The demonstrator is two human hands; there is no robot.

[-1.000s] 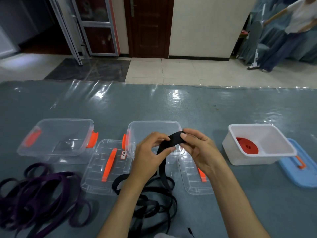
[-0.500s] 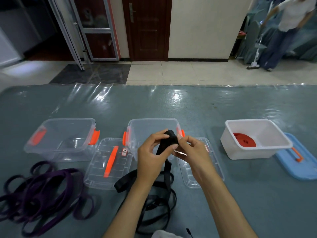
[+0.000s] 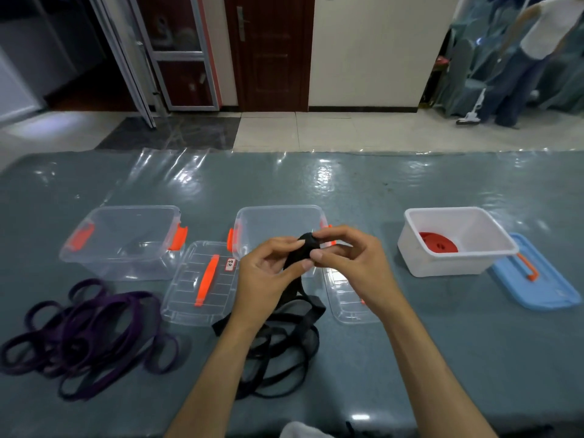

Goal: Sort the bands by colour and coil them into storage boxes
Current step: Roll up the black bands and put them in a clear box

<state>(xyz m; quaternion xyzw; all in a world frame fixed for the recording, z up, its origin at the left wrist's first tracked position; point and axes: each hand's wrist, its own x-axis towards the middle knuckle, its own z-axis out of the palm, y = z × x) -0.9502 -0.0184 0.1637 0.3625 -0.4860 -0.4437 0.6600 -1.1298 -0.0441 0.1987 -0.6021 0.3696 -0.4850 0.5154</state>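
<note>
The bench (image 3: 410,191) runs the full width of the view under a glossy clear sheet; its far edge meets a tiled floor (image 3: 347,134), and its near edge is cut off at the bottom of the picture. The widest bare stretch lies far of the boxes, and another lies near right, below the white box.

Three boxes stand in a row. At left is a clear box (image 3: 123,241) with orange latches, holding nothing that shows. Its lid (image 3: 202,282), with an orange handle, lies flat just right and near of it. A second clear box (image 3: 278,226) stands in the middle, partly hidden by the hands, with another clear lid (image 3: 344,298) lying near and right of it under the right wrist. At right a white box (image 3: 455,245) holds a coiled red band (image 3: 437,243), and a blue lid (image 3: 537,276) lies beside it further right. A heap of purple bands (image 3: 85,333) sprawls at near left, well apart from the hands. Across the floor stand a dark door (image 3: 268,52) and, far right, a person (image 3: 531,58).

Both hands meet above the near rim of the middle box. The left hand (image 3: 268,273) curls its fingers and thumb round a small black coil (image 3: 305,248), and the right hand (image 3: 347,263) pinches the same coil from the right with thumb and fingertips. From the coil the black band (image 3: 284,343) hangs down between the wrists into a loose tangle on the bench.
</note>
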